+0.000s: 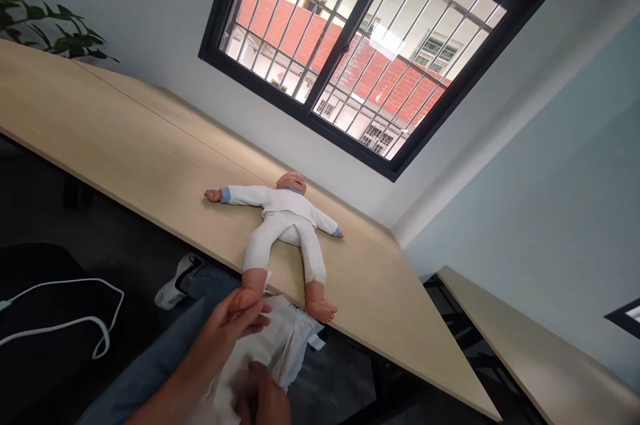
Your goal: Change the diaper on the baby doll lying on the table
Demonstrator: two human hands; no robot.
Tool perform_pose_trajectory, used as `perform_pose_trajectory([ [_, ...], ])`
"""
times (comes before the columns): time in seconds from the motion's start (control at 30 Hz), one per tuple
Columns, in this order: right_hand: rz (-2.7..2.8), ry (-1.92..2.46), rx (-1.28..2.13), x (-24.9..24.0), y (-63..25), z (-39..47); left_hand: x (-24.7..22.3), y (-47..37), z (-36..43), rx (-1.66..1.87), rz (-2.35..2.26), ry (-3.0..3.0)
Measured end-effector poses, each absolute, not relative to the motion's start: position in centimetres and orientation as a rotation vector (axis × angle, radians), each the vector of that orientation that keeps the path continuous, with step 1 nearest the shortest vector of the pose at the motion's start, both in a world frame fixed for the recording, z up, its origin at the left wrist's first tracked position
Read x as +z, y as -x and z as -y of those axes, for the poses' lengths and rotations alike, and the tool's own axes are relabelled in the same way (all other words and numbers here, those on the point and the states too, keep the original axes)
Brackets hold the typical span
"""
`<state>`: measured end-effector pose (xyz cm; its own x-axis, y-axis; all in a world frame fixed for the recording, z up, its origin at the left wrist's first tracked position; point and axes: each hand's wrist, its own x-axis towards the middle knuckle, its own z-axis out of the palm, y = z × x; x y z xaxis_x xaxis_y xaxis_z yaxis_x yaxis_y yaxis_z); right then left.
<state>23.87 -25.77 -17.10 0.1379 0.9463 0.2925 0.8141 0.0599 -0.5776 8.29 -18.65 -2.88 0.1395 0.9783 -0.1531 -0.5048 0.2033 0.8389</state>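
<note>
Nearest the camera, at the bottom of the head view, the right hand (264,395) is seen blurred over a white, diaper-like item (295,338); whether anything is grasped by it cannot be told. Just above it, the left hand (240,319) is held with its fingers extended and loosely spread, not clenched, at the foot on the picture's left side; contact there cannot be made out for certain.

The doll (289,208) is laid face up on the table (165,165), its long axis set across the tabletop, with the head pointed toward the window wall and the feet toward the camera. Its legs are parted and its arms are spread wide. Both hands are placed beyond its foot end, at the near edge, where the feet are reached.

Part of the diaper-like item is hidden by the hands. Beneath the table edge, a jeans-clad leg (160,345) and a white shoe (174,286) are seen. A white cable (65,326) is looped at the left, a plant (55,25) is seen behind the table, and a barred window (340,45) is set in the wall beyond.
</note>
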Motion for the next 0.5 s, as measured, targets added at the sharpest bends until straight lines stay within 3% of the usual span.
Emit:
perform_pose_trajectory([
  [0.5,1.614,1.629,0.363,-14.9,-23.0,26.3,-3.1,-3.2,16.2,1.375,-0.8,-0.635],
])
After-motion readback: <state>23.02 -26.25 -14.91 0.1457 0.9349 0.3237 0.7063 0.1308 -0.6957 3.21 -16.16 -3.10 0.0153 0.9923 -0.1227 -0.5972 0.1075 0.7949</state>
